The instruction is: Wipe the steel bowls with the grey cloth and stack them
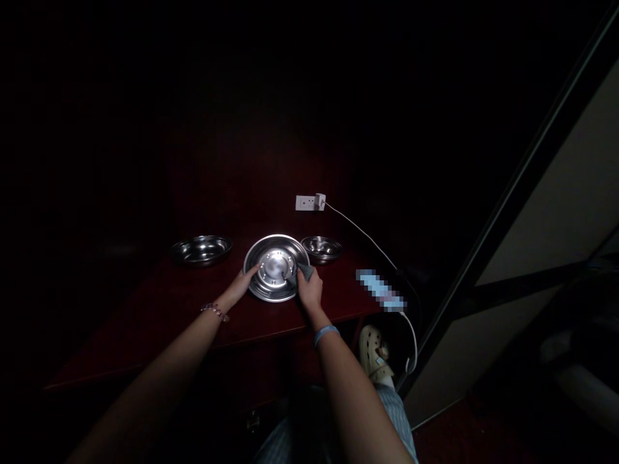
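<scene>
A shiny round metal bowl (275,265) is tilted toward me above the dark red table. My left hand (239,285) grips its left rim, the thumb lying over the inside. At the bowl's right side, my right hand (310,289) is closed on a grey cloth (300,276), which touches the inner right part of the bowl. The fingers under the bowl are hidden. Another metal bowl (202,250) stands to the left, and smaller metal bowls (322,249), seemingly stacked, stand just to the right.
The red table (193,316) ends at a front edge near my forearms. A white charger (320,202) sits in a wall socket (304,203), its cable running right toward a blurred-out phone (381,290). Below are a beige clog (372,351) and my striped trousers.
</scene>
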{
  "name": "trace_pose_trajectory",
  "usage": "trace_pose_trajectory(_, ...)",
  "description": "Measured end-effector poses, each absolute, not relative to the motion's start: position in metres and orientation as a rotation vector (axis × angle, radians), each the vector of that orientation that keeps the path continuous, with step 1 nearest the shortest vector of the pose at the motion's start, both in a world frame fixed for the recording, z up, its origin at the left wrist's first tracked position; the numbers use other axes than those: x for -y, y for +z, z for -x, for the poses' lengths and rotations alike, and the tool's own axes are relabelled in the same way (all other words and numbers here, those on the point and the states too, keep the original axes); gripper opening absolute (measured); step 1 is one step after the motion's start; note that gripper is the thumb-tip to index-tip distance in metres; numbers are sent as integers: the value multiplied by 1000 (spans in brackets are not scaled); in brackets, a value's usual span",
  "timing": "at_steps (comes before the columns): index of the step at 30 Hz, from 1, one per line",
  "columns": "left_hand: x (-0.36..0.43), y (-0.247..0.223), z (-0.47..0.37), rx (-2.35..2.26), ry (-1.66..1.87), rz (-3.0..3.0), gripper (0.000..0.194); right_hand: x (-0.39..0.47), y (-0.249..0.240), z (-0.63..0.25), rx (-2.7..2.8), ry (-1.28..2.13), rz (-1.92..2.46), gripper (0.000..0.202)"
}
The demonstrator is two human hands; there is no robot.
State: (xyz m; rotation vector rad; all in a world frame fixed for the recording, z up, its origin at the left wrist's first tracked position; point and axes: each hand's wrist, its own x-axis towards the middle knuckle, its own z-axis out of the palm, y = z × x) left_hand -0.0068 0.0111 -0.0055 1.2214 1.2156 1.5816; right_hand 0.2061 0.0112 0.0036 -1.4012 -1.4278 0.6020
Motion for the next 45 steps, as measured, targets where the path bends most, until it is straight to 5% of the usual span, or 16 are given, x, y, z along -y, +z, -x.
trace_pose_trajectory(12,4,-1,-4,-1240,1537,-1334,72,-18,1,-205,1294,631,1421,30)
trace_pose_trajectory(18,2,-5,-5,-1250,1464,-1390,57,-15,2,-205,1376,618,1452,30)
trace_pose_trajectory(30,-20,-24,9,-1268,1487,-1551,83,-17,-2,-204,1399,621,1435,25)
trace_pose_trajectory(45,-23,-26,16,-1190,1516,-1608,88,-17,-3,-203,1404,617,1447,26)
